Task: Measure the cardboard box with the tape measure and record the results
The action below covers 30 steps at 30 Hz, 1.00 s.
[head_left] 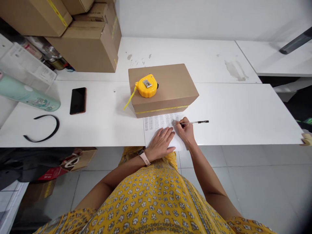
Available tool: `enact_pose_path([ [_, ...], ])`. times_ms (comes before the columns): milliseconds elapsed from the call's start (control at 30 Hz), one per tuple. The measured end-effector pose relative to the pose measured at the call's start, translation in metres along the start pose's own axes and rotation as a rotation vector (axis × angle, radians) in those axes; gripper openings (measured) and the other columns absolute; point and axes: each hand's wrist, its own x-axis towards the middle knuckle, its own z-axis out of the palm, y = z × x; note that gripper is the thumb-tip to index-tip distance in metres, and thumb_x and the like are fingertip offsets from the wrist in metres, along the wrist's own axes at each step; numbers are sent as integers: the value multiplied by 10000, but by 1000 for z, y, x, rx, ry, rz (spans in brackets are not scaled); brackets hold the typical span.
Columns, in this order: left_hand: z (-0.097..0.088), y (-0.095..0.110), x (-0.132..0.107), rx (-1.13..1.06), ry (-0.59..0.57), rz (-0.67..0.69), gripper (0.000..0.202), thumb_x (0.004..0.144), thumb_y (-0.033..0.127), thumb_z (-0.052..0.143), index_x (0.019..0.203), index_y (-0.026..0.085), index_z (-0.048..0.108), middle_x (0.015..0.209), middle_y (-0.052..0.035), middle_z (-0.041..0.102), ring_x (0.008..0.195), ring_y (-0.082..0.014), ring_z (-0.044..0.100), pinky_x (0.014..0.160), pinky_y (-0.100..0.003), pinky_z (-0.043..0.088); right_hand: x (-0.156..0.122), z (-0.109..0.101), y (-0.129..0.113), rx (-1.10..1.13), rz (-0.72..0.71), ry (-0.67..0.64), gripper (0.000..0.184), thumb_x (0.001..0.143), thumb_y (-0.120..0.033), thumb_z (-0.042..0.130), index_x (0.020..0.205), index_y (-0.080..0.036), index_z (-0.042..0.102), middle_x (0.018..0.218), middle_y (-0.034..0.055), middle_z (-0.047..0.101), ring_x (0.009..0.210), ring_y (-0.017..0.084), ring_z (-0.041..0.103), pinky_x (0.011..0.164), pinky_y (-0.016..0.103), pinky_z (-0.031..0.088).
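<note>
A sheet of paper (156, 125) with rows of small writing lies at the near edge of the white table (243, 113). My left hand (161, 141) rests flat on it, fingers stretched out. My right hand (186, 130) pinches a pen (198, 122), whose tip touches the sheet. Just behind the paper stands a closed cardboard box (170, 86) with a yellow tape measure (146, 85) on top, its yellow tape hanging over the box's left side.
A black phone (78, 100) and a curved black band (44, 128) lie on the left of the table, beside a mint-green bottle (26, 94). Large cardboard boxes (90, 42) are stacked at the back left. Below the table lie bags and boxes.
</note>
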Motion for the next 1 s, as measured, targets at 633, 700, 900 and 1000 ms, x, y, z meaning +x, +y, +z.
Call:
enact_pose_path([
  [633,2,0,0,-11,23,4,698,1038,546,478,1541,67,411,1673,-191,364,1564,-308,312,1296,-494,192,-1,-1,-6,-43,38,9,223,822,-342,644,734,-249,462,546,-82,451,554,117,402,563,278,333],
  [700,2,0,0,-13,30,3,692,1037,547,480,1540,76,415,1672,-188,368,1561,-308,319,1296,-492,192,-1,0,-6,-33,30,6,223,818,-347,640,730,-249,460,547,-80,450,558,117,400,561,276,333],
  [900,1,0,1,-25,27,3,691,1037,541,481,1534,64,423,1671,-194,367,1559,-317,320,1294,-499,197,-1,0,-3,-8,37,-5,203,795,-316,633,728,-250,453,555,-85,441,555,114,395,563,276,327],
  [1000,2,0,0,-30,32,7,689,1038,540,472,1534,63,423,1672,-199,363,1559,-316,319,1292,-503,200,-1,0,-3,-20,30,-2,198,799,-307,633,734,-249,455,556,-89,439,552,113,397,567,278,324],
])
